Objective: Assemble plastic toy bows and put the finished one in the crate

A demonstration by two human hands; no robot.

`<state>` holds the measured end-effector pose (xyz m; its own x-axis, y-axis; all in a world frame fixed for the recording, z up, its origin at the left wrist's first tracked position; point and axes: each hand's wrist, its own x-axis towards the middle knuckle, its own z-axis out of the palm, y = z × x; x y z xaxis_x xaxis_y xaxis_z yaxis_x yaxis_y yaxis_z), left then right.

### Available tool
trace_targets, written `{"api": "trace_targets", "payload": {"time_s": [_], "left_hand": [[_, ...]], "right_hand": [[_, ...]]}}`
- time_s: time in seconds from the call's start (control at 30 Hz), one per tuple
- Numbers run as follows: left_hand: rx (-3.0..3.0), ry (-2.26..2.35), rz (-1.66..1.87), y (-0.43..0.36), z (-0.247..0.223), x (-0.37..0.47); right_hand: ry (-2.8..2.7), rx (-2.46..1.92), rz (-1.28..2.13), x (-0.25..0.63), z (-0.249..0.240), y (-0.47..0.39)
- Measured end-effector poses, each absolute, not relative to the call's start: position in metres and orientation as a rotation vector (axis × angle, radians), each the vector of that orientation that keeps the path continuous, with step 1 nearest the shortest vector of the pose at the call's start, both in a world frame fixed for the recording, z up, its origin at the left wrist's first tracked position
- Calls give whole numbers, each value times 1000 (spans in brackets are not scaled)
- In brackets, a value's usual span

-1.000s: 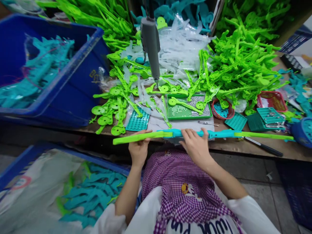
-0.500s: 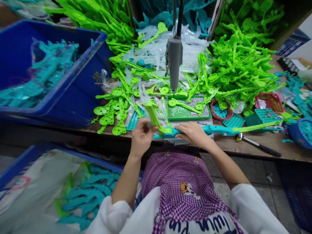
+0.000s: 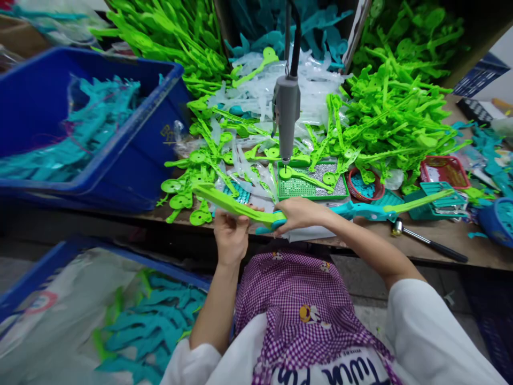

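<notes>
1. Left hand (image 3: pixel 230 235): closed around the green arm (image 3: pixel 236 205) of a long plastic toy piece, at the near edge of the desk (image 3: pixel 449 241).
2. Right hand (image 3: pixel 298 214): closed over the teal middle section (image 3: pixel 363 211) of the same piece, just beside the joint where green meets teal.
3. Toy piece: held level just above the desk edge, green arm slanting up toward the left, teal section running right and ending in a second green arm (image 3: pixel 425 200).
4. Electric screwdriver (image 3: pixel 286 115): grey, hanging upright on a cable, tip just over the green tray (image 3: pixel 312 184).
5. Green tray: perforated, carrying small silver screws and a green round-ended part.
6. Loose green parts (image 3: pixel 393 117): heaped across the back and right of the desk; more spread left of the tray.
7. Clear plastic bags (image 3: pixel 256 93): piled behind the screwdriver.
8. Red basket (image 3: pixel 444 168) and small teal trays (image 3: pixel 435 195): at right, near the second green arm.
9. Hammer (image 3: pixel 428 240): lying on the desk at right, under the teal section's far end.
10. Blue crate (image 3: pixel 100 139): on the desk at left, holding teal parts.
11. Second blue crate (image 3: pixel 80 256): on the floor lower left, lined with a bag, teal parts inside.
</notes>
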<state>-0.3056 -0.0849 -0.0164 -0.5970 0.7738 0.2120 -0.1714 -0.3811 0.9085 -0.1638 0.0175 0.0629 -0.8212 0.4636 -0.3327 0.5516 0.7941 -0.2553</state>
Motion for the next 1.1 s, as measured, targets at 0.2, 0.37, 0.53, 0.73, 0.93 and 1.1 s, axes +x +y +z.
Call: {"api": "trace_targets", "payload": {"time_s": [0.2, 0.37, 0.53, 0.73, 0.93, 1.1], "left_hand": [[848, 1212, 2044, -88, -32, -312], [760, 1077, 2035, -91, -51, -310], [797, 1012, 1819, -113, -66, -319], [722, 1085, 1419, -163, -72, -346], [784, 1406, 1316, -158, -66, -327], [811, 1382, 1113, -146, -72, -325]], "right_hand": [[2750, 896, -343, -159, 58, 8], [2866, 831, -204, -152, 47, -4], [2910, 1059, 18, -133, 24, -28], [2912, 1300, 97, -115, -21, -37], [2899, 1367, 49, -109, -44, -21], [3109, 1381, 20, -80, -39, -31]]}}
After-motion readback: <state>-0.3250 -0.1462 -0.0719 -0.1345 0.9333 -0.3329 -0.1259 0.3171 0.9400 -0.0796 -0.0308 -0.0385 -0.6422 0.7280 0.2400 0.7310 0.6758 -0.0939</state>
